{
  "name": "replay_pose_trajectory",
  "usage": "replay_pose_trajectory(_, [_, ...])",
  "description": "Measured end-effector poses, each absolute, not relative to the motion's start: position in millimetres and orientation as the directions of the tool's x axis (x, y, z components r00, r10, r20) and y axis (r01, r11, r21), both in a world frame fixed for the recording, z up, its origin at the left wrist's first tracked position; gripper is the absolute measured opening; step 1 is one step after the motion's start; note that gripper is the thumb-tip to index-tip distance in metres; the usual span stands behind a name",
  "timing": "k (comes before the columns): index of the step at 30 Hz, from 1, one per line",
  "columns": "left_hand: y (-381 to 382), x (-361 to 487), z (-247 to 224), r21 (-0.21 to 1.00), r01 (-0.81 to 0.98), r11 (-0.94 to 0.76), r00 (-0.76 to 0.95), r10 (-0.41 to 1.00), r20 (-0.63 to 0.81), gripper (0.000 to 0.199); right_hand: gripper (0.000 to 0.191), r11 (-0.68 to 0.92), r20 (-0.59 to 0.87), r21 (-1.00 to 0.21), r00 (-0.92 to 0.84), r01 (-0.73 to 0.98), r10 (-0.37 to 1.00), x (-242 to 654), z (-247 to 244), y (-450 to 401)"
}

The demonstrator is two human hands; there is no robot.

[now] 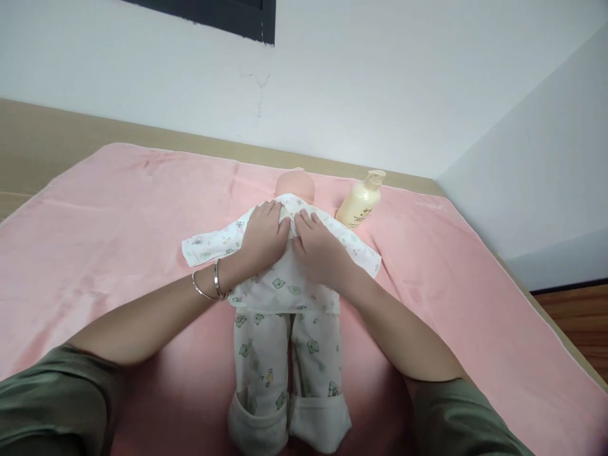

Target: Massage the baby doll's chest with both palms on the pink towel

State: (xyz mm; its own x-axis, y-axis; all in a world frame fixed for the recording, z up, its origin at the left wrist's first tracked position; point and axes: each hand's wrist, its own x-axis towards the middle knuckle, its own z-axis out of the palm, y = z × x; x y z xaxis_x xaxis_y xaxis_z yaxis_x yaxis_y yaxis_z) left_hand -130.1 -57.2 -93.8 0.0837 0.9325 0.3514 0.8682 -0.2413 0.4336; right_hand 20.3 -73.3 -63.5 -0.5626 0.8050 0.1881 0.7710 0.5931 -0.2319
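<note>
A baby doll (295, 185) in a white printed top (280, 285) and matching trousers (266, 354) lies in the middle of a pink blanket (161, 247), its head pointing away from you and its broad white cuffs (319, 421) nearest you. Your left hand (266, 233), two silvery bangles (216, 279) at the wrist, rests palm down on the upper part of the top, fingers extended and gripping nothing. Your right hand (319, 244) lies just beside it on the same fabric, likewise unclenched, palm down. A cream-colored pump bottle (360, 204) with dark lettering sits on the blanket near the doll's head, to the right. Behind, a tan surface (57, 126) borders the blanket below a white wall (361, 88).
</note>
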Motion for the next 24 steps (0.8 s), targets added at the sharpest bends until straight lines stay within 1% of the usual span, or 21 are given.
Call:
replay_pose_trajectory(3, [-75, -125, -100, 0.329, 0.874, -0.358, 0.200, 0.881, 0.428, 0.049, 0.041, 0.514, 0.179, -0.325, -0.482, 0.794, 0.858, 26, -63, -51])
replay_pose_trajectory(5, [-83, -123, -103, 0.305, 0.860, -0.410, 0.253, 0.860, 0.442, 0.051, 0.034, 0.440, 0.178, -0.365, -0.402, 0.821, 0.898, 29, -64, -39])
replay_pose_trajectory(7, [-84, -124, -102, 0.303, 0.846, -0.438, 0.281, 0.850, 0.445, 0.051, 0.037, 0.407, 0.188, -0.347, -0.362, 0.845, 0.913, 28, -68, -35])
replay_pose_trajectory(9, [-77, -127, -98, 0.311, 0.830, -0.464, 0.308, 0.845, 0.438, 0.047, 0.046, 0.421, 0.199, -0.292, -0.376, 0.859, 0.905, 25, -72, -40])
replay_pose_trajectory(11, [-65, -132, -92, 0.370, 0.823, -0.432, 0.283, 0.875, 0.392, 0.038, 0.053, 0.454, 0.197, -0.229, -0.416, 0.861, 0.888, 20, -73, -55])
replay_pose_trajectory(14, [-47, -140, -83, 0.513, 0.817, -0.264, 0.143, 0.954, 0.263, 0.025, 0.056, 0.536, 0.173, -0.153, -0.511, 0.830, 0.842, 18, -68, -82])
replay_pose_trajectory(16, [-41, -142, -81, 0.551, 0.809, -0.205, 0.089, 0.969, 0.231, 0.022, 0.058, 0.573, 0.156, -0.130, -0.554, 0.809, 0.818, 18, -62, -93])
replay_pose_trajectory(18, [-43, -140, -82, 0.524, 0.820, -0.229, 0.093, 0.957, 0.273, 0.025, 0.057, 0.570, 0.138, -0.150, -0.553, 0.808, 0.821, 20, -57, -92])
replay_pose_trajectory(21, [-59, -131, -89, 0.423, 0.845, -0.327, 0.170, 0.914, 0.368, 0.035, 0.049, 0.514, 0.130, -0.255, -0.498, 0.819, 0.857, 22, -57, -71])
replay_pose_trajectory(22, [-67, -127, -92, 0.391, 0.845, -0.364, 0.201, 0.895, 0.398, 0.039, 0.049, 0.488, 0.124, -0.286, -0.473, 0.825, 0.872, 23, -59, -62])
replay_pose_trajectory(24, [-79, -121, -100, 0.353, 0.834, -0.423, 0.245, 0.859, 0.450, 0.045, 0.055, 0.428, 0.105, -0.310, -0.417, 0.849, 0.903, 23, -65, -46])
